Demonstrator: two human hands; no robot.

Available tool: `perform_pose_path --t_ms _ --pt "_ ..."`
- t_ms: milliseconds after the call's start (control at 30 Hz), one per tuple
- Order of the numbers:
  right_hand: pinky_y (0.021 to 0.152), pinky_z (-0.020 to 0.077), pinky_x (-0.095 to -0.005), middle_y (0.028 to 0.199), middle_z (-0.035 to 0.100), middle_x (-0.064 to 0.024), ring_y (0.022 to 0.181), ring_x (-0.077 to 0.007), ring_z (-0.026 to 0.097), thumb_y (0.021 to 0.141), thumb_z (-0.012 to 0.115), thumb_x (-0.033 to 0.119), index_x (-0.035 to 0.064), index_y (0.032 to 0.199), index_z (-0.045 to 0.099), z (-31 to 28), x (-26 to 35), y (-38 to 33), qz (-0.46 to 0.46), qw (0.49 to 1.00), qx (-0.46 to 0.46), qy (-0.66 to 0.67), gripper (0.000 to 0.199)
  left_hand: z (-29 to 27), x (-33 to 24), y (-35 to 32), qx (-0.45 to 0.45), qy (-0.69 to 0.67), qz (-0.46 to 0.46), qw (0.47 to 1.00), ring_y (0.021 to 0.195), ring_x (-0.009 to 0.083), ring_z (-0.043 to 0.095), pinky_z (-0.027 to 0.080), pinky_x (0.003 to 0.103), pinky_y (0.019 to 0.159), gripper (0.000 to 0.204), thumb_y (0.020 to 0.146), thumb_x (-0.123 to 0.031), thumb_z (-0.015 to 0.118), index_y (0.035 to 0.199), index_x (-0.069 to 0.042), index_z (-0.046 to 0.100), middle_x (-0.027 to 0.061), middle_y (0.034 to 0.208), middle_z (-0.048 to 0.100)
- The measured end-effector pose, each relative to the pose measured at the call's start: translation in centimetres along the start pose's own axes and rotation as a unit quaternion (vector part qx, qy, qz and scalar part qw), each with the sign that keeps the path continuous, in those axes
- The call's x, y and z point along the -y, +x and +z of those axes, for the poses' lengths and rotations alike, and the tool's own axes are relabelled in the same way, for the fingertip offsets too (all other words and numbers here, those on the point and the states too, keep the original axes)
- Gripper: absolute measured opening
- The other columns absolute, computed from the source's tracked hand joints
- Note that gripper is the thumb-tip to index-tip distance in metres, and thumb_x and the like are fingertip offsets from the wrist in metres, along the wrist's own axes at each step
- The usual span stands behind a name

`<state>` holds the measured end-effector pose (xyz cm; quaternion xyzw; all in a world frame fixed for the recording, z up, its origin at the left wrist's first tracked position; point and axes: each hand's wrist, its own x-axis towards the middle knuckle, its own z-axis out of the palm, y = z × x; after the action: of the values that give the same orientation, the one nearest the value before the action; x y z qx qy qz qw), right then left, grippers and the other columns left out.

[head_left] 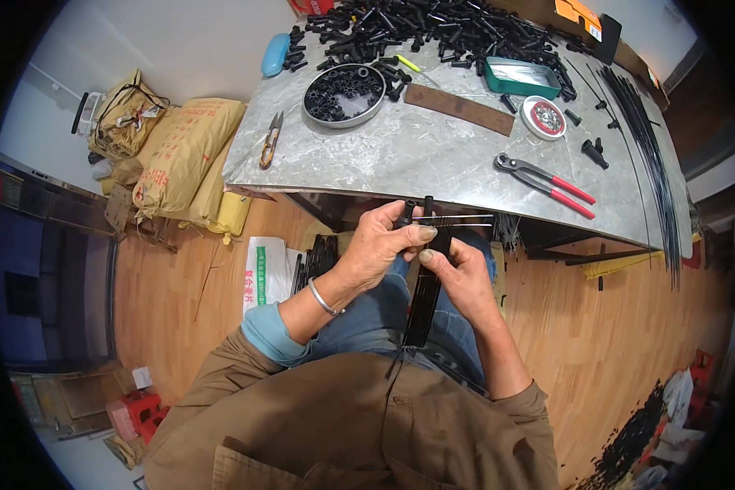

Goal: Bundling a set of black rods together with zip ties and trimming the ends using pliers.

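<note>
I'm looking down on a wood floor with a grey marbled counter (433, 155) stretching across the top, and I'm sitting just below its edge. Piled at the far side are black parts (433, 28), with a round tin (345, 95) of black rings, a green tray (521, 77), a brown strip (459, 109), snips (270, 140) and red-handled pliers (545, 184) spread about. Yellow sacks (180, 155) are leaning at the left.

Down in my lap, the left hand (380, 245) is curling round the top of a black bundle (426, 286), fingers closed on it, thumb pressing at the tip. The right hand (463, 273) is pinching the bundle just beside that thumb, fingertips pressed together on it. Thin rods (457, 219) are sticking out to the right from the bundle's top, level with the counter edge. The bundle itself is running down between my knees toward my waist.

My read: the rods are being seated into the bundle's head. To do it well, I'm judging the left hand needs to be holding the bundle steady while the right is guiding the rods straight, not skewed, keeping them parallel so none slips loose.
</note>
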<state>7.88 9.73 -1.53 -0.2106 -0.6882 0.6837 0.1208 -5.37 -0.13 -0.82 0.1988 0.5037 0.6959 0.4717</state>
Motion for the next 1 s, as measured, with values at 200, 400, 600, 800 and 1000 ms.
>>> perform_pose_path --t_ms 200,400,600,800,1000 --pt "0.066 0.0426 -0.0210 0.089 0.067 0.0004 0.075 -0.0067 0.055 0.088 0.063 0.029 0.0056 0.097 0.068 -0.1 -1.8 0.4 0.030 0.983 0.036 0.178 0.025 -0.4 -0.1 -0.1 0.040 -0.064 -0.020 0.997 0.067 0.0074 0.053 0.042 0.021 0.055 0.025 0.084 -0.007 0.068 0.106 -0.002 0.057 0.0026 0.089 0.061" --pt "0.065 0.0446 -0.0228 0.090 0.067 0.0004 0.075 -0.0074 0.057 0.088 0.064 0.032 0.0058 0.100 0.068 -0.6 -1.7 0.2 0.089 0.969 0.082 0.216 0.029 -1.2 0.5 0.0 0.069 -0.093 -0.043 0.992 0.067 0.0077 0.053 0.043 0.021 0.056 0.027 0.085 -0.010 0.068 0.108 -0.004 0.055 0.0032 0.091 0.061" --pt "0.075 0.0495 -0.0269 0.095 0.068 -0.0026 0.081 -0.0100 0.060 0.089 0.062 0.031 0.0047 0.103 0.067 -1.4 -2.2 -0.8 0.105 0.959 0.084 0.249 0.030 0.0 0.6 0.3 0.099 -0.112 -0.070 0.986 0.065 0.0074 0.051 0.042 0.021 0.055 0.029 0.085 -0.007 0.063 0.112 -0.002 0.054 0.0029 0.088 0.060" --pt "0.054 0.0405 -0.0255 0.066 0.058 -0.0003 0.062 -0.0073 0.052 0.086 0.063 0.028 0.0023 0.079 0.067 1.4 -1.4 0.6 0.060 0.995 -0.016 0.079 0.027 0.6 -0.2 -1.1 -0.060 0.087 0.036 0.994 0.069 0.0052 0.052 0.042 0.018 0.056 0.028 0.089 -0.012 0.058 0.113 0.000 0.057 0.0028 0.094 0.060" --pt "0.062 0.0487 -0.0268 0.072 0.061 -0.0042 0.067 -0.0082 0.056 0.080 0.068 0.013 -0.0020 0.085 0.057 1.8 -0.8 -0.1 -0.048 0.961 -0.088 0.259 0.019 -1.1 1.9 0.0 -0.008 0.063 0.038 0.997 0.069 0.0047 0.053 0.041 0.017 0.054 0.028 0.092 -0.017 0.060 0.116 -0.003 0.055 0.0040 0.101 0.063"
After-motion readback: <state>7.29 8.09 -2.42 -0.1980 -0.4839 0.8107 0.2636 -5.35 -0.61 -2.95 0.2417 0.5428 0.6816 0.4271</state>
